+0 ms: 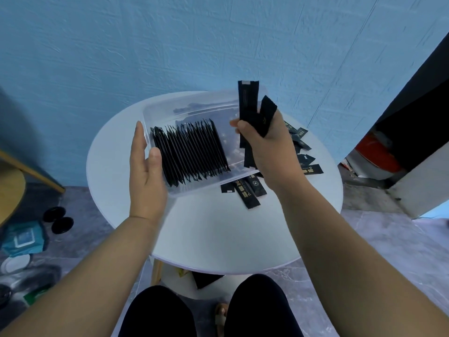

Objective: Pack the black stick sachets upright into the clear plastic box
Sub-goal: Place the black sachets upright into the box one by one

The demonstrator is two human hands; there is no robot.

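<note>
Right hand (263, 144): thumb (237, 124) and curled fingers are clamped round a small bunch of held sachets (248, 100). The tallest one has its long axis near vertical in the view, pale-tabbed end up. A second tilts up-right beside it. Other ends poke out below the fist, pointing down toward the box's near-right corner. The bunch hangs over the right end of the box, not inside it.

Left hand (145, 176): thumb (155, 155) is hooked over the left end wall, and the fingers lie nearly straight and together along the outside. The wall is pinched between them.

The clear plastic box (201, 188) is held tipped, open side facing the camera, over the far half of the round white table (218, 239). Whether it touches the tabletop, cannot tell.

Inside it, the packed row (189, 152) of black stick sachets stands on edge, face to face, filling the left part tight against the thumb. Long axes are parallel, running from the far wall to the near wall, slanted slightly right at the near ends. The right part of the box holds no row.

Loose sachets (250, 194) lie flat on the table, just beside the box's near wall and further right under the right hand, pointing all ways.
</note>
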